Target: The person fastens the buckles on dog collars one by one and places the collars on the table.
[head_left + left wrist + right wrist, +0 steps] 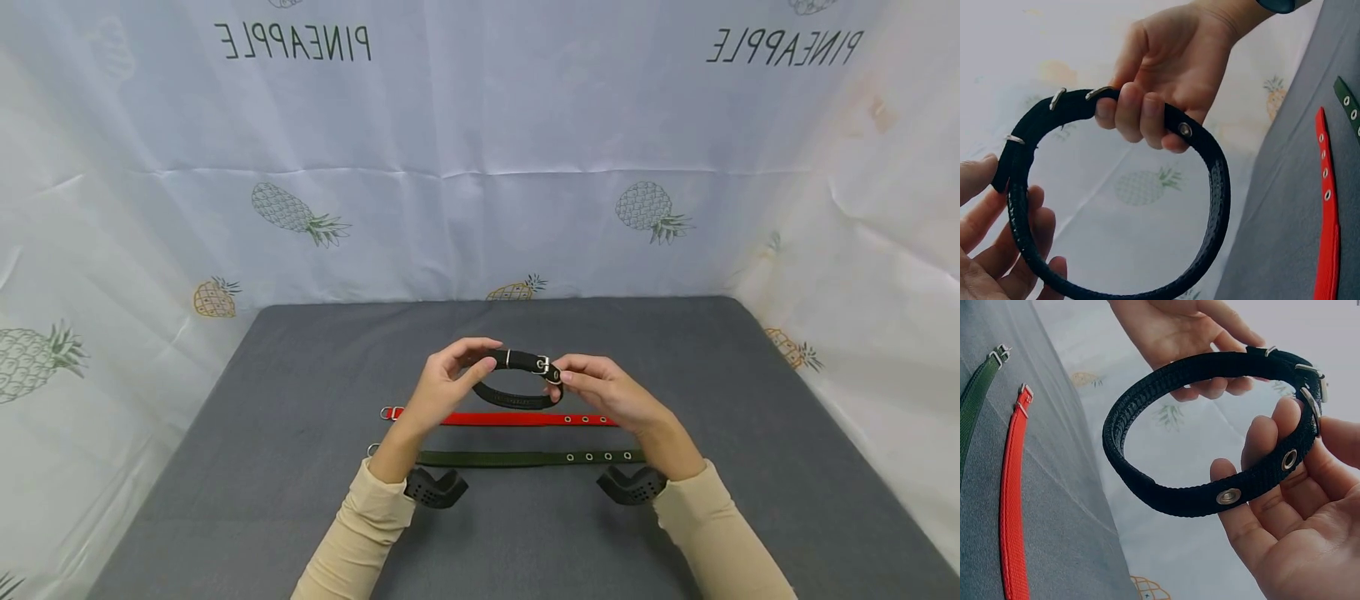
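Note:
A black collar [517, 402] is closed into a loop and held up above the table by both hands. My left hand [442, 383] pinches the loop's left side between thumb and fingers, near the strap's free tip [1001, 178]. On the other side my right hand [611, 390] grips the band beside the metal buckle [542, 364], its fingers curled round the strap in the left wrist view. Metal eyelets [1229, 496] show along the band by the right fingers. The strap passes through the buckle and a metal keeper loop [507, 358].
Behind the hands' wrists, a red collar [502, 419] and a dark green collar [495, 459] lie stretched out side by side on the grey table [337, 358]. Their left ends carry metal fittings. A white pineapple-print curtain [465, 233] hangs behind the table and along both sides.

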Available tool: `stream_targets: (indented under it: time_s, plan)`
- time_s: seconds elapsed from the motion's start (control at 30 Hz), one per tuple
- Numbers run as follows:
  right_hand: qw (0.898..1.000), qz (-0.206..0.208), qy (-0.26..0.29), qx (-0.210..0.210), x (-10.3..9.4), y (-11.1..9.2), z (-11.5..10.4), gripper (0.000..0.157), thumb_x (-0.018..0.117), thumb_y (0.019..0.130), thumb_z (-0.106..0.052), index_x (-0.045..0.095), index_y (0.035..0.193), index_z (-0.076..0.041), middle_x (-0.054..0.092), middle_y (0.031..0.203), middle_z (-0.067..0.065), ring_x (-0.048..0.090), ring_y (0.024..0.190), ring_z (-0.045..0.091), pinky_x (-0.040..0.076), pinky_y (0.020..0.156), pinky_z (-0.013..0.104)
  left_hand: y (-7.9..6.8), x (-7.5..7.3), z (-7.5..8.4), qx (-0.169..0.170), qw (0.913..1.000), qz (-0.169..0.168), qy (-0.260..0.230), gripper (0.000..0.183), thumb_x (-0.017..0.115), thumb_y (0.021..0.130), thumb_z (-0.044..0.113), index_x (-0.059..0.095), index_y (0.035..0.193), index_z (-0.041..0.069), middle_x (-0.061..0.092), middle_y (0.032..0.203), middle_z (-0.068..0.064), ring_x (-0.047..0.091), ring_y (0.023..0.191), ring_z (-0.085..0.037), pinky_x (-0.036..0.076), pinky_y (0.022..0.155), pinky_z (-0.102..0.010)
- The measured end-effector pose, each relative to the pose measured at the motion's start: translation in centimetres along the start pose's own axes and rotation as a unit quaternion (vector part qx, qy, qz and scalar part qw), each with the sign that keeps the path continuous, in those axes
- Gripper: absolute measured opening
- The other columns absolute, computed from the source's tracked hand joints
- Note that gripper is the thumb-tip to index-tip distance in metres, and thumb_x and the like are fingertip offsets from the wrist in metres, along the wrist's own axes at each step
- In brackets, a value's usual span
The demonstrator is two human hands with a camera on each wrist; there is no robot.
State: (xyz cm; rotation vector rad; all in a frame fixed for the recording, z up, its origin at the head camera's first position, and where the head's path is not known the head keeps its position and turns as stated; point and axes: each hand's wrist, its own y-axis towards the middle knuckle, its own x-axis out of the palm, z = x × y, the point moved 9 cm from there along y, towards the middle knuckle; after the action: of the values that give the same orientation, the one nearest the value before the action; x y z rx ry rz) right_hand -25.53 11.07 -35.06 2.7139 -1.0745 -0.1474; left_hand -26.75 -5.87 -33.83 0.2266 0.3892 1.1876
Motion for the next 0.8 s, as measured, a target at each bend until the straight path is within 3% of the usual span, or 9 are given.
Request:
stream_targets:
  time_s: [0.17, 0.47, 0.7, 0.8]
  plan:
    - [1.0, 0.001, -0.007, 0.005, -0.2, -0.1, -0.1, 0.027, 0.039, 0.103, -0.006, 0.063, 0.111, -0.014, 0.064, 0.095, -0.009, 0.058, 0.093, 0.006, 0.048, 0.093, 0.02, -0.1, -0.2, 0.1, 0.001, 1.0, -0.002, 0.007, 0.031, 0.06, 0.096, 0.013, 0.061, 0.122, -0.002, 0.061, 0.121, -0.023, 0.059, 0.1, 0.003, 0.05, 0.095, -0.024]
    - [0.999, 0.003, -0.038, -0.007, -0.8, -0.7, -0.2, 0.028, 0.039, 0.103, -0.004, 0.063, 0.112, -0.016, 0.064, 0.094, -0.009, 0.056, 0.093, 0.007, 0.047, 0.092, 0.02, -0.7, -1.6, -0.4, 0.006, 0.9999, 0.005, 0.013, 0.027, 0.058, 0.096, 0.012, 0.062, 0.119, -0.001, 0.064, 0.118, -0.023, 0.061, 0.105, 0.005, 0.05, 0.095, -0.017]
    - [0.998, 0.016, -0.058, -0.007, -1.7, -1.2, -0.4, 0.029, 0.039, 0.103, -0.005, 0.064, 0.111, -0.019, 0.063, 0.094, -0.01, 0.056, 0.091, 0.006, 0.046, 0.089, 0.019, -1.3, -2.6, -1.7, -0.004, 1.0, 0.002, 0.007, 0.028, 0.058, 0.097, 0.013, 0.061, 0.118, -0.004, 0.065, 0.109, 0.012, 0.063, 0.104, 0.003, 0.051, 0.094, -0.016]
    - [0.996, 0.029, -0.079, -0.003, -2.3, -1.3, -0.5, 0.026, 0.041, 0.103, -0.005, 0.063, 0.11, -0.014, 0.063, 0.093, -0.009, 0.056, 0.091, 0.006, 0.047, 0.087, 0.02, -1.5, -2.9, -2.3, -0.013, 0.9999, -0.001, 0.005, 0.028, 0.058, 0.097, 0.014, 0.061, 0.119, -0.004, 0.064, 0.107, 0.016, 0.064, 0.102, 0.004, 0.052, 0.094, -0.017]
